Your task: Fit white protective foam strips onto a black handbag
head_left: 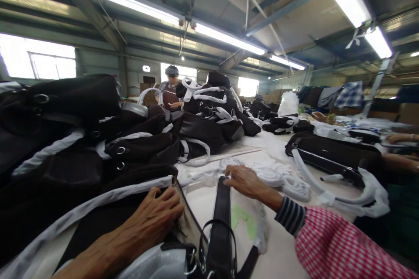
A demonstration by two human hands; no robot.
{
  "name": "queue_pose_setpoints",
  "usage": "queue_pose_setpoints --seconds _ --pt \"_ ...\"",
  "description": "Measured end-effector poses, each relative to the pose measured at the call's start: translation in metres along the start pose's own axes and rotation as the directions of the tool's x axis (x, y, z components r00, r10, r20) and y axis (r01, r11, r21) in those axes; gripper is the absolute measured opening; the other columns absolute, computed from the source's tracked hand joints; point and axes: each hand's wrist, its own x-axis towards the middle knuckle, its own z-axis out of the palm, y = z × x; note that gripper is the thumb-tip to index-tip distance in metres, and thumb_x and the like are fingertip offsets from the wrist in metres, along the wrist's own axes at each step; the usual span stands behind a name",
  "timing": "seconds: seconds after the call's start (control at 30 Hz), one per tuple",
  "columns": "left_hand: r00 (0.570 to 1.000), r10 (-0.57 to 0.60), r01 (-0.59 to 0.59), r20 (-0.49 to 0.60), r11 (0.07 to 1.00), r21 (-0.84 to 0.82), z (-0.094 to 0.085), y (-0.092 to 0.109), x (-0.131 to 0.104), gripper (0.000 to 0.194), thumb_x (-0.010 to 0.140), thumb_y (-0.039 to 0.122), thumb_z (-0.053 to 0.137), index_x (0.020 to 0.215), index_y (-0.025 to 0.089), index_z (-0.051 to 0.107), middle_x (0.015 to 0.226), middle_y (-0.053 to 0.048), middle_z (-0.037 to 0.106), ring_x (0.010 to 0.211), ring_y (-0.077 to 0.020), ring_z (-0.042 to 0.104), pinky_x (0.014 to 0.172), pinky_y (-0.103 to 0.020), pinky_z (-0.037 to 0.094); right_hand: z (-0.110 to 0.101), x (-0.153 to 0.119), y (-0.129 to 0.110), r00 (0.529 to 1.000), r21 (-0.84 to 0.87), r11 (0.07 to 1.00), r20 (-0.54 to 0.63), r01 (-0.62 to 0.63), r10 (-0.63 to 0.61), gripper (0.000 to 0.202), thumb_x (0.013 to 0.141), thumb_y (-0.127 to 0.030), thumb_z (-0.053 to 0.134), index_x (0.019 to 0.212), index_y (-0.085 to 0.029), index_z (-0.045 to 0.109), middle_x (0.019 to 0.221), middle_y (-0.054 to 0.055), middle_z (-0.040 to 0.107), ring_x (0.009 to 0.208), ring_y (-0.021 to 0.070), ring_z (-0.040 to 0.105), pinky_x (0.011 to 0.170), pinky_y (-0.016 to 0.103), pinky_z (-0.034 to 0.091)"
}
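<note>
On the white table, a black, beige-lined bag gapes under the left hand, whose grip I cannot tell, while the right hand pinches the far end of a smooth black strip.

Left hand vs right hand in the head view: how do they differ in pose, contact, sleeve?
Contact: the left hand lies at the open edge of a black bag; the right hand is at the far end of a black strip.
Pose: the left hand is palm-down, fingers bent; the right hand reaches farther forward.
Sleeve: the left hand's visible forearm is bare; the right hand's has a striped cuff.
Shared: both ungloved.
</note>
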Motion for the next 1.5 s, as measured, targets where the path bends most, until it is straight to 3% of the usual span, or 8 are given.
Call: queue_pose_setpoints --seconds 0.17,0.33,0.6,0.77,0.9,1.17,1.37,1.5 --pt "1.0 -0.005 0.006 0.011 0.999 -0.053 0.0 -0.002 -0.003 0.012 0.09 0.017 0.068 0.096 0.027 0.064 0.102 0.002 0.067 0.1 -0.0226 0.052 0.081 -0.04 0.024 0.025 0.041 -0.019 0.999 -0.043 0.999 -0.043 0.011 -0.013 0.019 0.094 -0.026 0.06 0.104 -0.017 0.072 0.107 0.012 0.073 0.107 0.0269 0.066 0.087 0.033 0.045" --pt "0.999 -0.026 0.027 0.043 0.999 -0.036 -0.003 -0.002 -0.003 0.014 0.089 0.016 0.069 0.095 0.027 0.064 0.102 0.003 0.067 0.098 -0.0218 0.052 0.081 -0.04 0.023 0.038 0.039 -0.016 0.997 -0.078 0.996 -0.053 0.053 -0.057 0.021 0.097 -0.024 0.056 0.1 -0.014 0.073 0.105 0.016 0.074 0.106 0.0279 0.067 0.089 0.033 0.045" --pt "0.999 0.013 -0.013 0.053 1.0 0.012 -0.01 0.004 -0.001 0.009 0.098 0.016 0.06 0.095 0.025 0.063 0.102 0.001 0.068 0.098 -0.0222 0.053 0.081 -0.041 0.023 0.02 0.003 -0.01 0.992 -0.005 0.992 -0.034 0.124 -0.124 0.014 0.089 -0.022 0.061 0.081 -0.016 0.071 0.084 0.007 0.071 0.082 0.0203 0.064 0.072 0.028 0.041" --pt "0.996 0.036 -0.039 0.087 0.999 0.033 -0.015 0.005 0.002 0.015 0.098 0.015 0.052 0.096 0.024 0.064 0.1 -0.002 0.067 0.096 -0.0233 0.053 0.078 -0.038 0.025 -0.009 -0.052 0.0 0.967 0.249 0.957 0.163 0.15 -0.194 0.015 0.074 -0.017 0.066 0.061 -0.019 0.059 0.059 -0.004 0.053 0.057 0.0117 0.045 0.052 0.027 0.026" --pt "0.996 0.019 -0.024 0.089 0.998 0.056 -0.017 0.005 0.003 0.02 0.094 0.009 0.05 0.093 0.024 0.063 0.096 -0.001 0.066 0.094 -0.0236 0.054 0.078 -0.037 0.025 -0.021 -0.075 0.012 0.938 0.226 0.961 0.268 0.16 -0.219 0.01 0.078 -0.02 0.069 0.068 -0.019 0.068 0.063 -0.002 0.058 0.061 0.0136 0.051 0.057 0.027 0.029" --pt "0.992 -0.006 -0.011 0.124 0.991 0.137 -0.015 0.004 0.003 0.018 0.093 0.012 0.055 0.097 0.024 0.067 0.101 -0.002 0.067 0.099 -0.0246 0.055 0.081 -0.037 0.027 -0.008 -0.027 -0.012 0.966 0.405 0.889 0.05 0.213 -0.254 0.01 0.087 -0.021 0.069 0.089 -0.016 0.078 0.087 0.004 0.073 0.08 0.0173 0.063 0.072 0.025 0.042" --pt "0.996 0.029 -0.043 0.083 0.986 0.161 -0.022 0.008 0.0 0.02 0.1 0.014 0.049 0.098 0.024 0.066 0.102 -0.003 0.065 0.099 -0.0235 0.054 0.082 -0.036 0.03 0.025 -0.016 -0.04 0.891 0.226 0.898 0.179 0.376 -0.418 0.013 0.082 -0.019 0.069 0.091 -0.018 0.078 0.09 0.005 0.074 0.08 0.0195 0.064 0.065 0.026 0.037" --pt "0.997 0.036 -0.05 0.073 0.979 0.198 -0.029 0.011 0.0 0.025 0.105 0.016 0.042 0.101 0.023 0.066 0.101 -0.004 0.065 0.098 -0.0239 0.055 0.082 -0.038 0.031 0.034 -0.02 -0.039 0.85 0.326 0.835 0.145 0.443 -0.507 0.012 0.087 -0.018 0.066 0.092 -0.016 0.077 0.094 0.005 0.073 0.082 0.0187 0.064 0.07 0.026 0.041"
